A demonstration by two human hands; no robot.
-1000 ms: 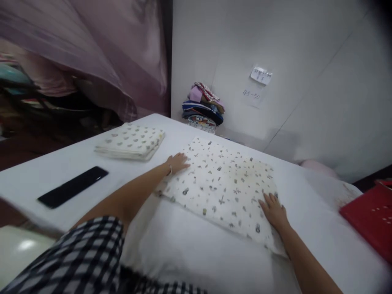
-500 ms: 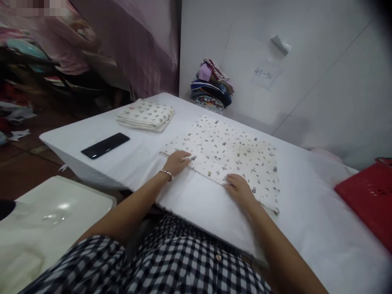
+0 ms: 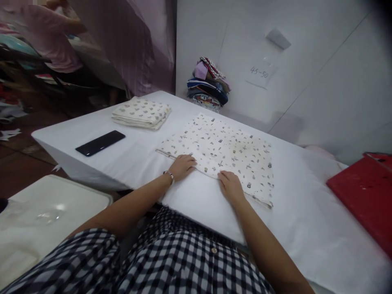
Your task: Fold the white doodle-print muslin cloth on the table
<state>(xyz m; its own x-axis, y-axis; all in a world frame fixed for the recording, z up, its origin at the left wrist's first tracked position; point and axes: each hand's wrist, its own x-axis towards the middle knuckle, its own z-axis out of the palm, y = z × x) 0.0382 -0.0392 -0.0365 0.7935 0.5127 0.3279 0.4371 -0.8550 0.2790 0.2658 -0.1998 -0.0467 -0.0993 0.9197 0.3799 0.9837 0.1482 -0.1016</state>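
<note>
A white cloth with small grey printed motifs lies spread on the white-covered table in front of me. A brownish stain shows on its right part. My left hand rests on the near edge, its fingers stretched out over the fabric. A bracelet circles that wrist. Further right along the same edge, my right hand touches the cloth with slightly bent fingers; its thumb is mostly hidden. Neither hand lifts the cloth. The near edge shows a narrow doubled strip at both ends.
A folded patterned cloth and a black phone lie on the table's left side. Folded fabrics are stacked against the wall. A red object lies at the right, a white stool stands at lower left. Another person is behind.
Both hands have slid closer together along the cloth's near edge, the left one rightward and the right one leftward. The camera view has shifted slightly.
</note>
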